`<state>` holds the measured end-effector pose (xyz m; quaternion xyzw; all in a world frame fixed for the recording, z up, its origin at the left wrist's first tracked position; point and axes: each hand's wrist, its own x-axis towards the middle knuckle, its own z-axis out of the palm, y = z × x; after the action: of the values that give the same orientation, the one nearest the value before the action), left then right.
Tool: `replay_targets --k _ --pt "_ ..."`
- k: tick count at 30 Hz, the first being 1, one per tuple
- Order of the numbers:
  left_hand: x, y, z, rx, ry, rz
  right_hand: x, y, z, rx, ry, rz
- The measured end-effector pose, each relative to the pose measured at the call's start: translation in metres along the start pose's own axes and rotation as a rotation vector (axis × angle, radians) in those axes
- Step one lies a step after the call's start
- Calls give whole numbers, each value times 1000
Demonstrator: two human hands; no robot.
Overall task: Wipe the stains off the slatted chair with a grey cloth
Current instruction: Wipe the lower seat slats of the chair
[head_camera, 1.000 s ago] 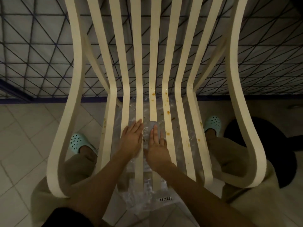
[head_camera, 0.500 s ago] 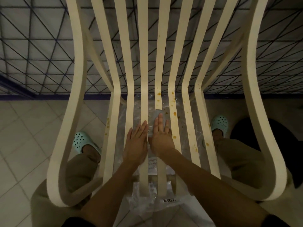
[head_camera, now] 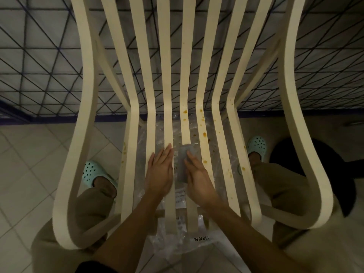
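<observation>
The right hand presses a folded grey cloth flat against a middle seat slat of the cream slatted chair, fingers spread over the cloth rather than curled around it. The left hand lies open and empty on the neighbouring slat, steadying it. The wiping looks barely begun: orange-brown stains dot the slats just beyond the cloth, and more speckle the slats to the right. A clear plastic sheet lies under the seat on a pale tiled floor. Behind stands a wall of dark diagonal lines. The room is dim.
</observation>
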<state>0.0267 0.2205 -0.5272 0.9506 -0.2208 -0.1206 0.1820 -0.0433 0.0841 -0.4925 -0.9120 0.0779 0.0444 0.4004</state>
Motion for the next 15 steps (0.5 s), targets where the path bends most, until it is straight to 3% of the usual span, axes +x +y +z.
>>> replay_targets --k 2,4,6,9,15 --pt "-5 3 3 -1 -7 -8 -7 4 0 -43 0 6" --pt "-3 3 1 2 -4 -19 -10 6 3 6 -105 14" --pt "-1 3 -1 12 -1 -22 -2 4 3 -221 -198 -8" --pt "-1 10 2 13 -4 -15 4 8 2 -415 -164 -79" --pt "-17 3 3 0 -1 -29 25 2 20 -433 -158 92"
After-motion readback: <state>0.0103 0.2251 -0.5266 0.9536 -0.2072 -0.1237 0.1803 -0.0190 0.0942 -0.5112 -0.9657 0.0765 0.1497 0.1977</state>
